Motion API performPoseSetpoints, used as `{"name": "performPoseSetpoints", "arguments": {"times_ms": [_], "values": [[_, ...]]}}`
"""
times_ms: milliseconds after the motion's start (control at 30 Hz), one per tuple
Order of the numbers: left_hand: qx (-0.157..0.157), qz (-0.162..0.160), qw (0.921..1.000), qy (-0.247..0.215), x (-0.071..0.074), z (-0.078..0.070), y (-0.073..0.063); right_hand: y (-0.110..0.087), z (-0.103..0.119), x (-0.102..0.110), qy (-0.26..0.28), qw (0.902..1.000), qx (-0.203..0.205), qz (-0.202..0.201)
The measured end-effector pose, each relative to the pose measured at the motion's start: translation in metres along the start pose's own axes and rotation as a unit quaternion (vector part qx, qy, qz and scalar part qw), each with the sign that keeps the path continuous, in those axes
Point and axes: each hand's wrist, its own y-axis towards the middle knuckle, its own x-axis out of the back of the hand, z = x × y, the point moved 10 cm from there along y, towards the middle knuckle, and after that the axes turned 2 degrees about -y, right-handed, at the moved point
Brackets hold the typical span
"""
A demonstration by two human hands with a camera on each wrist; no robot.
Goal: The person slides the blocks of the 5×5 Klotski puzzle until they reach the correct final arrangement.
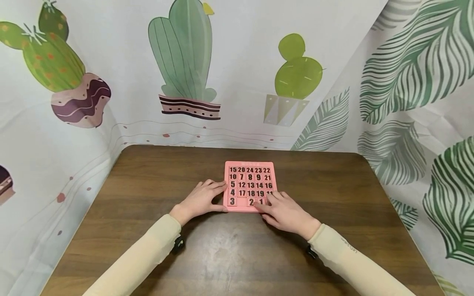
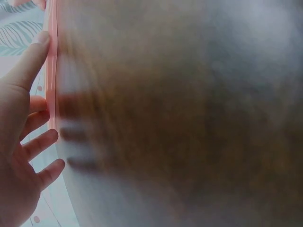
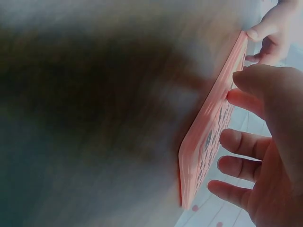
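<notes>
A pink sliding number puzzle [image 1: 242, 206] lies flat on the table, its black-numbered tiles facing up. In its nearest row, a gap shows between the 3 tile [image 1: 232, 201] and the 2 tile [image 1: 251, 202]. My left hand [image 1: 201, 198] rests against the puzzle's left side, thumb at the near left corner, fingers spread along the edge. Over the near right corner lies my right hand [image 1: 288, 213], a fingertip touching near the 2 and 1 tiles. It hides the corner cell. In the right wrist view, the fingers [image 3: 241, 144] are loosely bent and apart.
The brown wooden table [image 1: 166, 164] has rounded far corners. Behind and beside it hangs a white cloth [image 1: 244, 61] printed with cacti and leaves. A dark strap [image 1: 178, 244] shows at the left wrist, another [image 1: 312, 251] at the right.
</notes>
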Motion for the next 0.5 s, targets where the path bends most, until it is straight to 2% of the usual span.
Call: {"name": "performPoseSetpoints", "arguments": {"times_ms": [500], "values": [[-0.002, -0.005, 1.0000, -0.001, 0.000, 0.000, -0.001, 0.015, 0.015, -0.003, -0.009, 0.9998, 0.014, -0.012]]}}
